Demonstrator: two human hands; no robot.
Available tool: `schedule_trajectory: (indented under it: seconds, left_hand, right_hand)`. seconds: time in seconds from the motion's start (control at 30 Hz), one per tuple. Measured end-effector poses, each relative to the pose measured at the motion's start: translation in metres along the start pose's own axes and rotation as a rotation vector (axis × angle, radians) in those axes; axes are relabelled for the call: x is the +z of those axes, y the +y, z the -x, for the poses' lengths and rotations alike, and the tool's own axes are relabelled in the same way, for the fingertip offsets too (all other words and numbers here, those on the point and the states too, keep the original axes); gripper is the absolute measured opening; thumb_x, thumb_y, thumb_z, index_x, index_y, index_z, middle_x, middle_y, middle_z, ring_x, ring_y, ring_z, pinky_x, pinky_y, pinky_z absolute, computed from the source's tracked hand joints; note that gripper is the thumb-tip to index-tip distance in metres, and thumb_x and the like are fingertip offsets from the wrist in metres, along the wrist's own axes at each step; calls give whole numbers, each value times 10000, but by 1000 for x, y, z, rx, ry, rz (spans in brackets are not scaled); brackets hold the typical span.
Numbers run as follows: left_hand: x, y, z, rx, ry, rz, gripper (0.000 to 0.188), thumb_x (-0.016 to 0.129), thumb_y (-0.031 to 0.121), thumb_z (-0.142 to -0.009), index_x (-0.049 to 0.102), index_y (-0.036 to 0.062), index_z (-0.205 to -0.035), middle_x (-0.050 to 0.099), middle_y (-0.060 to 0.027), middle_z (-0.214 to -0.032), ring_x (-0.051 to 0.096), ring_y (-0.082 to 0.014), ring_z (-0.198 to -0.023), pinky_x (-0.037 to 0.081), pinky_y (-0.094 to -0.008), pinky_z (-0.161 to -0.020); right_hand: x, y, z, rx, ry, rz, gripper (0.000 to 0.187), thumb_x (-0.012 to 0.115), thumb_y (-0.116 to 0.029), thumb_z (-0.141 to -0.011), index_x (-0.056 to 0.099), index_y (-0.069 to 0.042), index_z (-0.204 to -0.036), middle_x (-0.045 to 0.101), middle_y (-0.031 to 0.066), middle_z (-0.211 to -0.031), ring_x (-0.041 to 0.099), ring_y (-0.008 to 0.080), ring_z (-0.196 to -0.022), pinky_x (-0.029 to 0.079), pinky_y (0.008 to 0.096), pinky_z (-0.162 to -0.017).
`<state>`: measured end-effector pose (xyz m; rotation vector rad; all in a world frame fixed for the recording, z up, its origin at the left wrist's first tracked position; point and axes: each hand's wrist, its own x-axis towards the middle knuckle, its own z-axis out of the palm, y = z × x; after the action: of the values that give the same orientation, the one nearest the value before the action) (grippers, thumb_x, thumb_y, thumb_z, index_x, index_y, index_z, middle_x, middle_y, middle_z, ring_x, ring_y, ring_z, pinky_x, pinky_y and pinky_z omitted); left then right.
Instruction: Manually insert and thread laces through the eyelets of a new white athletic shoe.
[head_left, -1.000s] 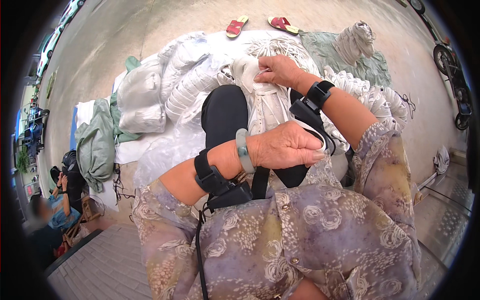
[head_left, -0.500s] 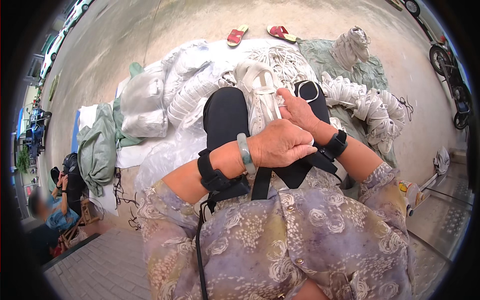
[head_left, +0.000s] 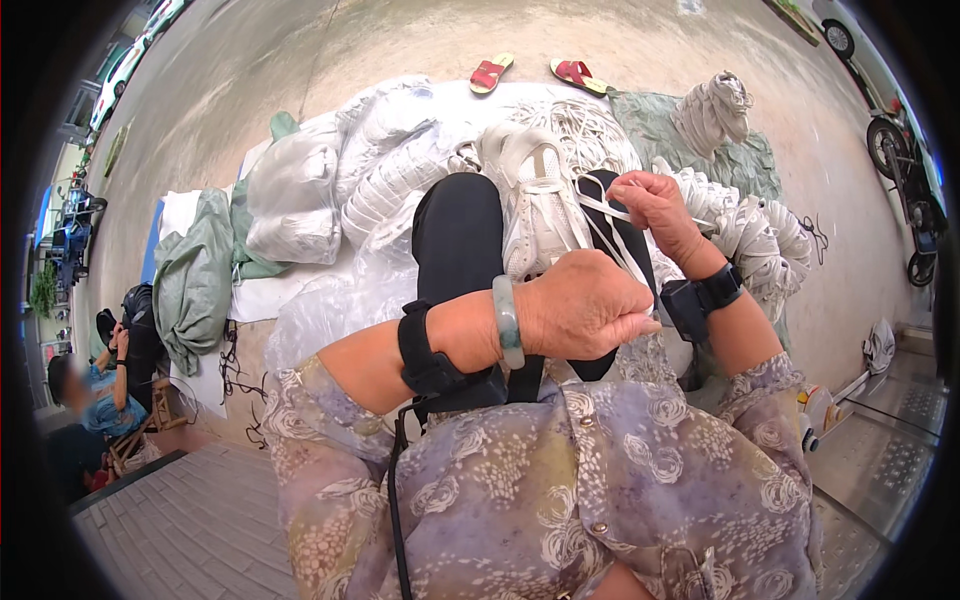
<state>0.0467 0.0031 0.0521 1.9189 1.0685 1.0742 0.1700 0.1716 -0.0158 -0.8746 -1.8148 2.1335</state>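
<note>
A white shoe upper (head_left: 543,185) rests between my black-covered knees, its laces threaded across the front. My right hand (head_left: 658,212), to the right of the upper, pinches a white shoelace (head_left: 603,207) and holds it up, drawn out from the eyelets. Below the upper, my left hand (head_left: 585,305) is curled closed with the thumb along the fingers. A strand of lace runs down to it and disappears behind the fist, where its fingertips are partly hidden.
Behind the upper lies a heap of loose white laces (head_left: 585,130). Bundled white uppers (head_left: 745,225) lie at right, and one stack (head_left: 712,112) stands on green sheeting. Plastic-wrapped bundles (head_left: 293,195) lie left. Red slippers (head_left: 490,74) sit beyond; another person (head_left: 108,400) sits far left.
My right hand has moved right, away from the upper, pulling lace out with it. My left hand has shifted slightly right and stays closed. More of the upper's front shows now.
</note>
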Motion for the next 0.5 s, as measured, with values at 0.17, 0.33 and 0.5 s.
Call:
schedule_trajectory:
  seconds: [0.17, 0.33, 0.5]
  left_hand:
    - [-3, 5, -2, 38, 9, -104, 318, 599, 182, -832, 452, 25, -598, 436, -155, -540, 449, -353, -516, 354, -389, -488]
    - [-20, 4, -2, -89, 187, 132, 250, 582, 168, -879, 561, -3, -699, 487, -89, -555, 456, -181, -478, 370, -294, -476]
    - [-12, 36, -13, 167, 11, 292, 254, 587, 154, -870, 537, 2, -673, 482, -91, -562, 458, -221, -486, 364, -299, -479]
  right_hand:
    - [28, 4, 5, -216, -94, 311, 208, 617, -186, -816, 650, 2, -897, 600, 13, -674, 534, 95, -643, 447, 242, -612]
    - [59, -38, 68, 107, -721, 558, 278, 681, -291, -775, 640, -16, -761, 605, 81, -637, 594, 170, -670, 449, 310, -610]
    - [44, -24, 72, -257, -390, 620, 170, 656, -227, -745, 635, -59, -766, 600, 140, -658, 592, 279, -615, 442, 366, -549]
